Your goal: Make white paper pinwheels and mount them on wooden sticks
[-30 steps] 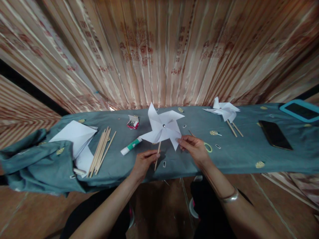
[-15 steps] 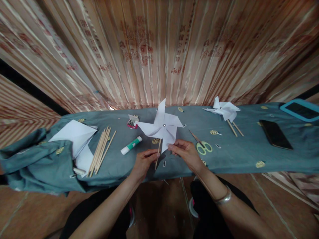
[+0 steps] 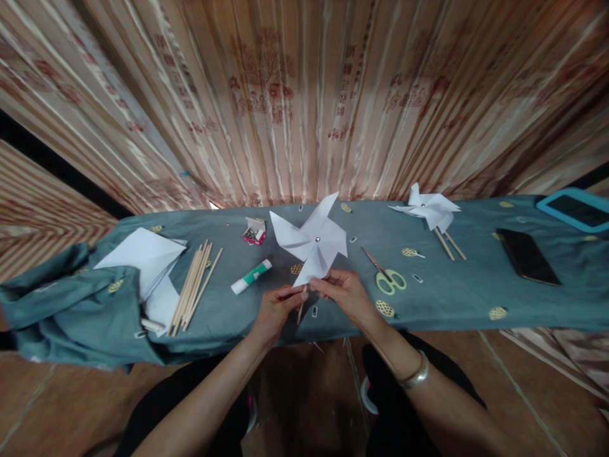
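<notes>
- Left end: white paper sheets (image 3: 143,254) on the blue-grey patterned cloth (image 3: 451,308), beside slender pale wooden rods (image 3: 191,287).
- Left of centre: an open red-and-white cardboard box (image 3: 254,233) beyond a white-and-green cylindrical glue stick (image 3: 252,276).
- Centre: the left hand (image 3: 275,311), clamped on the thin wooden stick (image 3: 300,311) of a white paper pinwheel (image 3: 328,238), held over the cloth.
- The right hand (image 3: 343,294) touches the pinwheel's lower blade; whether its fingers grip cannot be told.
- Right: green-handled metal scissors (image 3: 387,275), then a black rectangular phone (image 3: 528,257).
</notes>
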The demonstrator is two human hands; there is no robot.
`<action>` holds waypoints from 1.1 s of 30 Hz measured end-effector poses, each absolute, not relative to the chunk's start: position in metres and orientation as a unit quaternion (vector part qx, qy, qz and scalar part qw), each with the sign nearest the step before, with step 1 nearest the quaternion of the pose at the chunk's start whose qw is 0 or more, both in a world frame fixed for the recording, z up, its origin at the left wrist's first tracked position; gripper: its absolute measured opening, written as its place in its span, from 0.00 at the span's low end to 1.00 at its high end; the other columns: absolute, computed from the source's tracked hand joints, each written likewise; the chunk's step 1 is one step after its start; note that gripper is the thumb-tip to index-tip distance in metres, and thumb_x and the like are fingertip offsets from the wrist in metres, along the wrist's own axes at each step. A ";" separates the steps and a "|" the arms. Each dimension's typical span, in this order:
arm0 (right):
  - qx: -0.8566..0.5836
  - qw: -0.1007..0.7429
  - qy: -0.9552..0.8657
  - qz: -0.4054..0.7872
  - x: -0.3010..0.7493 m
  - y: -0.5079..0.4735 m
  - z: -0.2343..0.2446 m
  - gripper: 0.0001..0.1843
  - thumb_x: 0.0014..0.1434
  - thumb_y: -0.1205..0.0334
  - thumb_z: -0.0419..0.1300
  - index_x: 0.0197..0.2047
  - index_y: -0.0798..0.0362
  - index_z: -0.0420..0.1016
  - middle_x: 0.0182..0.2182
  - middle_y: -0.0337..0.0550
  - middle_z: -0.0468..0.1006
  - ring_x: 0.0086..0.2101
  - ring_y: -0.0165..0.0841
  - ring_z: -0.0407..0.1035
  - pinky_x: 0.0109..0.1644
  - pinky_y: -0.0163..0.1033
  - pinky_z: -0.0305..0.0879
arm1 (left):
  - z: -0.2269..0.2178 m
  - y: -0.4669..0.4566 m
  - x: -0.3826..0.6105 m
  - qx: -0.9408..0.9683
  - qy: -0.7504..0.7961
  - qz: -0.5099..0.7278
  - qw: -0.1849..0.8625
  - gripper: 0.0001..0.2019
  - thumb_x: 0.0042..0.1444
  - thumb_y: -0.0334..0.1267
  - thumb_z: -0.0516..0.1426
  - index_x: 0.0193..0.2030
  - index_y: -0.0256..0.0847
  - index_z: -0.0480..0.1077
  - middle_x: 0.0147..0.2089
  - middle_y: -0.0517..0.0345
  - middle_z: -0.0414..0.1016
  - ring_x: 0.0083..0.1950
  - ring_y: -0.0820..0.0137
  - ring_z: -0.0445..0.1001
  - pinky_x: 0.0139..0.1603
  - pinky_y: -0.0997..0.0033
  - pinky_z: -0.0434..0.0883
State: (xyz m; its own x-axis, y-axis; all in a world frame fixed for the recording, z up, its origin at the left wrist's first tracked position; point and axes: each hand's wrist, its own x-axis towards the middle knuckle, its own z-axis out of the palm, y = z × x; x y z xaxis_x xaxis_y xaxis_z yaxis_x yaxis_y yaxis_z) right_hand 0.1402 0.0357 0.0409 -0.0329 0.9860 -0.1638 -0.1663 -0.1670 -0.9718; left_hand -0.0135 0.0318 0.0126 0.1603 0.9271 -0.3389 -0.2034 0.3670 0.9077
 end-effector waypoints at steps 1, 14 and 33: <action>-0.491 0.490 -0.421 0.584 0.139 0.036 0.041 0.14 0.39 0.50 0.71 0.22 0.52 0.78 0.19 0.37 0.76 0.20 0.25 0.61 0.25 0.33 0.58 | 0.013 0.032 -0.013 0.364 0.489 0.426 0.668 0.16 0.34 0.42 0.71 0.32 0.39 0.82 0.30 0.55 0.79 0.30 0.73 0.69 0.34 0.73 0.65; -0.555 0.611 -0.415 0.383 0.192 0.050 0.041 0.13 0.46 0.50 0.68 0.28 0.51 0.79 0.23 0.37 0.77 0.23 0.26 0.62 0.28 0.33 0.59 | 0.014 0.035 -0.019 0.366 0.499 0.424 0.661 0.15 0.33 0.42 0.71 0.31 0.39 0.81 0.26 0.57 0.77 0.26 0.76 0.65 0.29 0.74 0.62; -0.527 0.579 -0.404 0.472 0.177 0.050 0.036 0.16 0.40 0.49 0.72 0.26 0.52 0.79 0.20 0.35 0.73 0.22 0.26 0.62 0.27 0.34 0.59 | 0.013 0.036 -0.020 0.356 0.501 0.428 0.663 0.14 0.34 0.41 0.71 0.31 0.40 0.81 0.26 0.58 0.77 0.27 0.77 0.66 0.30 0.76 0.63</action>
